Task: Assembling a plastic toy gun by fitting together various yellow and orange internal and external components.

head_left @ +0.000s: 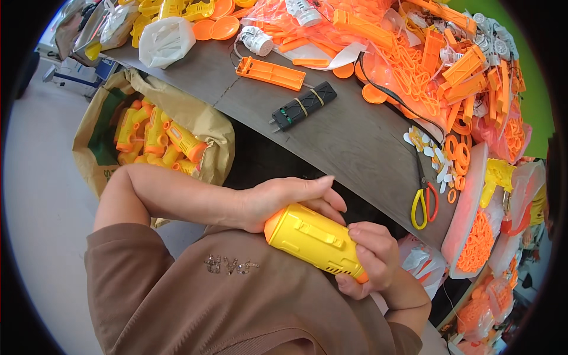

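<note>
A yellow plastic toy body with orange ends (313, 236) lies across my lap, below the table edge. My left hand (284, 198) wraps over its orange end at the left, fingers curled along the top. My right hand (373, 257) grips the other end, fingers closed around the yellow shell near the orange tip. Both hands hold the same piece, close to my brown shirt.
A grey table (343, 136) carries heaps of orange plastic parts (426, 65), an orange strip (270, 73), a black battery holder (303, 106) and yellow-handled scissors (423, 201). A brown sack of finished yellow-orange toys (157, 139) stands on the floor at the left. White trays of orange rings (473, 236) sit at the right.
</note>
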The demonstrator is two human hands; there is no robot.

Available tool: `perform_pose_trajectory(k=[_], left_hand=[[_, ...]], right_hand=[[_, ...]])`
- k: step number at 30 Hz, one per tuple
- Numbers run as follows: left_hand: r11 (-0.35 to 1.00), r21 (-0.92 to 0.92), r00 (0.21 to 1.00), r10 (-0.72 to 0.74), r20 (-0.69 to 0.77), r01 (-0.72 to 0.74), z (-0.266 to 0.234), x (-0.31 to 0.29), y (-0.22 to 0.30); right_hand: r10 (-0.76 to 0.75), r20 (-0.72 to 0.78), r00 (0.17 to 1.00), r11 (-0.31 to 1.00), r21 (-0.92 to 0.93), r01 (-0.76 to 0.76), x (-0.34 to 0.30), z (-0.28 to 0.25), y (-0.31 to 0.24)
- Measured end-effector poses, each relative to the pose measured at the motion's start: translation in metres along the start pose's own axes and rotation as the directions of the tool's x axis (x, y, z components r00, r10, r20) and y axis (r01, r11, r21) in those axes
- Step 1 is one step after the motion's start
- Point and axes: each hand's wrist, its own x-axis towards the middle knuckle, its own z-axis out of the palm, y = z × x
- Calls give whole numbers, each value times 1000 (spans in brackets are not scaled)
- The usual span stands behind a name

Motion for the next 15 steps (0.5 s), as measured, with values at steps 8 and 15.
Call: perform_pose_trajectory(k=[8,15], left_hand=[[966,248,995,86,-56,-70,6,-9,8],[930,191,938,335,-93,-314,8,31,57]], right_hand=[[-134,-169,976,989,-78,122,6,12,5],[339,-655,676,941,226,-253,29,22,56]])
